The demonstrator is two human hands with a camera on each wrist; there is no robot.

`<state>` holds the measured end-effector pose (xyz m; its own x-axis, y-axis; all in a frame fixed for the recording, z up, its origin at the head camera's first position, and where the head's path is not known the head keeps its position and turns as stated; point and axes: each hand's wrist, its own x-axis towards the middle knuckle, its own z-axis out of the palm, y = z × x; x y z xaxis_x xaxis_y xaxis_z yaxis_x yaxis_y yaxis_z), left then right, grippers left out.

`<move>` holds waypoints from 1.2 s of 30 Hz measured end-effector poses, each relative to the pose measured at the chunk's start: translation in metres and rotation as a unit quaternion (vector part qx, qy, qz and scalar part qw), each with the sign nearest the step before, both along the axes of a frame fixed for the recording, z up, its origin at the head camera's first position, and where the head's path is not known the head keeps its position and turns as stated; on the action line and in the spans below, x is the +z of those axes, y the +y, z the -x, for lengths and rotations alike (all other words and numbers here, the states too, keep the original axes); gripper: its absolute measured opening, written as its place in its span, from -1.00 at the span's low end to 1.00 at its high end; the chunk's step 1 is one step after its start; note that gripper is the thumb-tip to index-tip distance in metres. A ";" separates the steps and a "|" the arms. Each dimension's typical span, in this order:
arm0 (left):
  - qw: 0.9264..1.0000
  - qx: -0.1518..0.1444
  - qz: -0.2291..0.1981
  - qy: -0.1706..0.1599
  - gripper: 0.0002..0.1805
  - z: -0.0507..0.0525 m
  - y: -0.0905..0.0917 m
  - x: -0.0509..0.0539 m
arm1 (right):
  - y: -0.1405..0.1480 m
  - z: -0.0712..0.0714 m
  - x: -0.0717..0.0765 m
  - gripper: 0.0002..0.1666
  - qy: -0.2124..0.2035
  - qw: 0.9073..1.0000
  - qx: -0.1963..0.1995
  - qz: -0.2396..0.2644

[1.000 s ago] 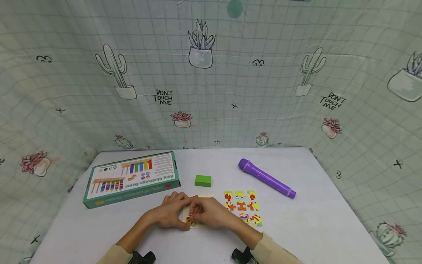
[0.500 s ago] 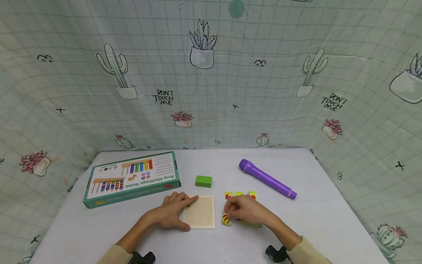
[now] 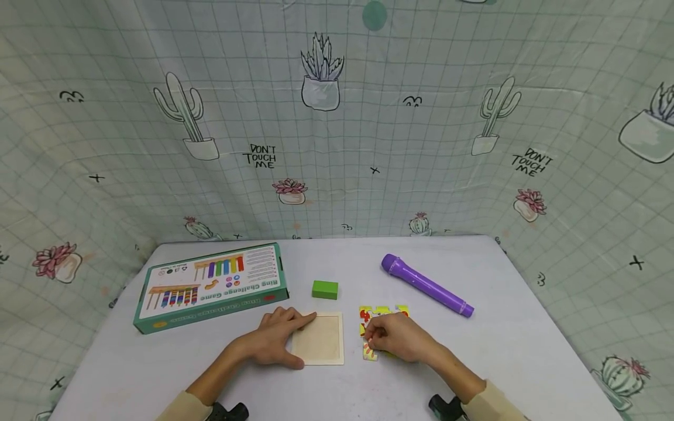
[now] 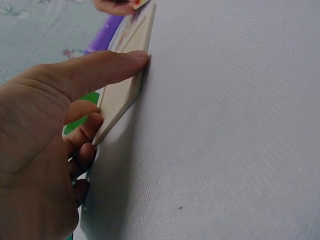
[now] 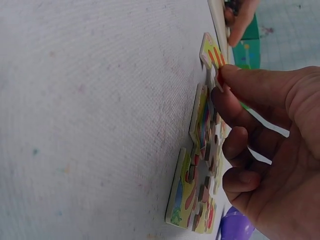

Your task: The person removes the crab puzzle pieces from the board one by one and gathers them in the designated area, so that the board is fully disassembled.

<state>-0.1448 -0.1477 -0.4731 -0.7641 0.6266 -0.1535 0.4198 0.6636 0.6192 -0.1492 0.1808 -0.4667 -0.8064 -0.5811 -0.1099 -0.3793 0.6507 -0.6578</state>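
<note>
My left hand [image 3: 276, 336] holds the square wooden puzzle tray [image 3: 318, 339] at its left side, thumb at the near corner and index finger at the far one. In the left wrist view the thumb lies on the edge of the tray [image 4: 117, 97]. Right of it, my right hand [image 3: 397, 336] pinches a yellow puzzle piece [image 3: 370, 352] between thumb and index finger. That puzzle piece [image 5: 211, 52], striped orange, looks tilted in the right wrist view. Beside it on the table lie several other yellow puzzle pieces [image 5: 185, 195], partly hidden under the hand in the head view.
A green block [image 3: 325, 289] lies behind the tray. To the back left is a flat green game box [image 3: 210, 286]. A purple microphone-shaped stick [image 3: 426, 285] lies slanted at the back right. Patterned cloth [image 3: 337, 134] hangs behind the white table [image 3: 500, 356].
My right hand has moved right with the puzzle piece, from over the tray to the near-left corner of the other pieces. The tray now shows a bare base. My left hand has stayed put.
</note>
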 end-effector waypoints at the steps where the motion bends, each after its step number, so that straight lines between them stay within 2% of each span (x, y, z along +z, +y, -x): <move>1: 1.000 0.001 0.001 0.000 0.06 0.000 0.000 0.000 | 0.000 0.000 0.000 -0.93 0.003 1.000 -0.001 -0.002; 6: 1.000 0.002 0.005 -0.002 0.06 0.000 0.000 0.001 | -0.003 -0.001 0.001 -0.99 0.020 1.000 -0.007 -0.013; 16: 1.000 0.003 0.006 0.002 0.05 0.001 0.000 0.000 | -0.006 -0.001 0.003 -0.96 0.038 0.999 -0.009 -0.024; 36: 1.000 0.003 0.003 0.000 0.05 0.000 -0.001 -0.001 | -0.009 -0.003 -0.002 -0.93 0.065 0.997 -0.019 -0.032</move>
